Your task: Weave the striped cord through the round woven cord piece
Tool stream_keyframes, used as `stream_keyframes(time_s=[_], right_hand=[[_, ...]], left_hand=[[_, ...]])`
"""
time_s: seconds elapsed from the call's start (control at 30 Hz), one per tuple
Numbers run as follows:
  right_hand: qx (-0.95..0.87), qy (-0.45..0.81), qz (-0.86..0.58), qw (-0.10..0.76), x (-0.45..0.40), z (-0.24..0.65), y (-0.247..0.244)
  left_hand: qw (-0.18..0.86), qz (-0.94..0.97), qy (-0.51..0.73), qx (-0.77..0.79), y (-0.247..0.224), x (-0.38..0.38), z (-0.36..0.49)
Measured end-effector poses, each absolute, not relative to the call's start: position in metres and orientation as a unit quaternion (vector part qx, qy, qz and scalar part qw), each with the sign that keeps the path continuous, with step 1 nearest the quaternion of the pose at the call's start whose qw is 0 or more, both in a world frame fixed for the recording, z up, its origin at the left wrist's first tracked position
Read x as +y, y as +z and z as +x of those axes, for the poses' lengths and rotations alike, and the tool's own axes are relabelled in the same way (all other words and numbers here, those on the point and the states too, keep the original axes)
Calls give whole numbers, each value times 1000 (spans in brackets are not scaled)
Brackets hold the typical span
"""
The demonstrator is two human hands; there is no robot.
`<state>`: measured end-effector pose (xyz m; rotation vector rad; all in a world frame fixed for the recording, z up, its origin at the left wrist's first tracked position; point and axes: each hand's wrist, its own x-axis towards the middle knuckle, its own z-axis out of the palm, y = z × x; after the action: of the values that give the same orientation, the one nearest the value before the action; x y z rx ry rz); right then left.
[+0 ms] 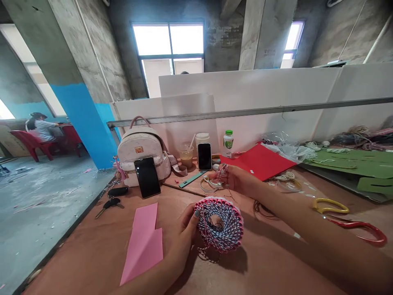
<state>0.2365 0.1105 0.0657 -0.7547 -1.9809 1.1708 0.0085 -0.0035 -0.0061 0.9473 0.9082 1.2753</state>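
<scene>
- Two bare hands over a tan tabletop (92, 262).
- Round pink-rimmed ring of blue-and-white twisted cord (218, 241): lower centre of view. No long axis; central hole faces up toward camera, tilted slightly.
- Left hand (181, 239): fingers closed around ring's 9 o'clock edge, firm hold.
- Right hand (236, 180): near ring's 12 o'clock, not touching it. Fingertips pinched together; cannot tell if they hold a strand.
- Folded pink paper sheet (143, 246): ring's 8 o'clock.
- Bright red card sheet (259, 161): ring's 1 o'clock.
</scene>
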Motion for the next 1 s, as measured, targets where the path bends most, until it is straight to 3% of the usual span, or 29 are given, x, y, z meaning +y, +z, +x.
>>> stream_keyframes(time_s=[0.07, 0.23, 0.4, 0.6, 0.87, 1.0], right_hand=[[-767, 448, -291, 355, 112, 239, 66], [-826, 405, -284, 271, 109, 243, 67], [-819, 349, -329, 315, 103, 234, 62], [-764, 422, -313, 375, 109, 235, 68], [-820, 424, -290, 252, 105, 238, 64], [-792, 430, -322, 290, 105, 232, 56]], left_hand=[[612, 410, 551, 392, -5, -4, 9], [614, 408, 555, 384, -3, -4, 10], [621, 402, 559, 375, -3, -3, 10], [632, 382, 559, 378, -2, -5, 11], [638, 375, 559, 373, -4, -6, 11], [640, 372, 558, 375, -6, -4, 10]])
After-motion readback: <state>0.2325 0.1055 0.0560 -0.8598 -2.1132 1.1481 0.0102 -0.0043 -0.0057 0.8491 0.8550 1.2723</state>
